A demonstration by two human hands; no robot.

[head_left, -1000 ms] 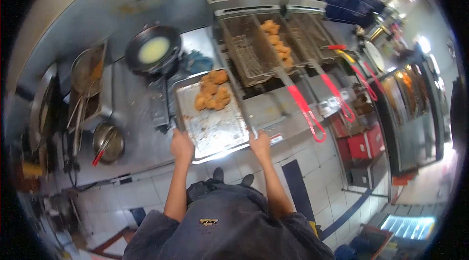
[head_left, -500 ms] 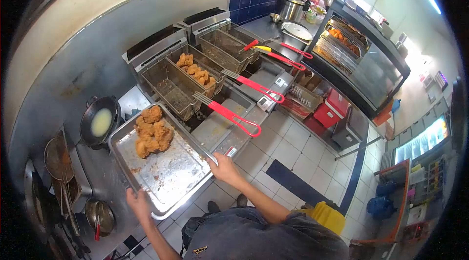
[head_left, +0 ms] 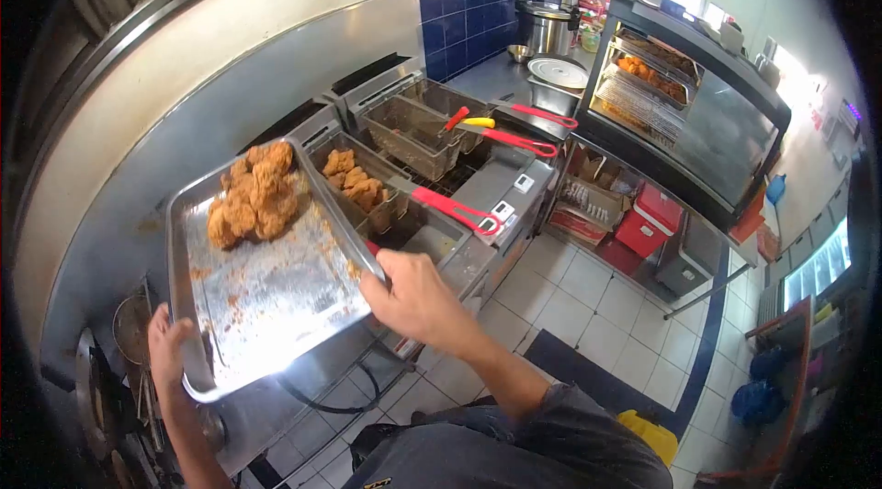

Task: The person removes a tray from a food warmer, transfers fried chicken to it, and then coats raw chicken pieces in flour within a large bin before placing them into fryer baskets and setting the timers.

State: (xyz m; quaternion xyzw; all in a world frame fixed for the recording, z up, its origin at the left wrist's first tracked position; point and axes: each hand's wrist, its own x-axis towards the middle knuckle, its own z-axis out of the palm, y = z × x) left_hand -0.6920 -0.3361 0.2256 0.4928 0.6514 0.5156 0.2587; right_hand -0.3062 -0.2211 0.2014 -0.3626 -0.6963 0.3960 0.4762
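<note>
A metal tray (head_left: pixel 266 305) is held up in front of me, tilted, with a pile of fried chicken (head_left: pixel 255 197) at its far end. My left hand (head_left: pixel 169 351) grips the tray's near left edge. On the right edge, my right hand (head_left: pixel 412 298) is closed round the rim. Brown crumbs and grease spot the tray's bare metal. Just beyond it, more fried chicken (head_left: pixel 356 178) lies in a fryer basket with a red handle (head_left: pixel 455 210). The tray hides the neighbouring basket almost entirely.
Another fryer basket (head_left: pixel 409 135) stands farther back, with tongs lying across it. A glass warming cabinet (head_left: pixel 735 126) holding chicken is at the right, above a red cooler (head_left: pixel 648 222). A large pot (head_left: pixel 547 28) and a lidded container (head_left: pixel 558 73) stand at the back.
Both hands have raised the tray from above the counter, and it now appears larger and covers the nearest fryer basket. The head view has shifted too.
</note>
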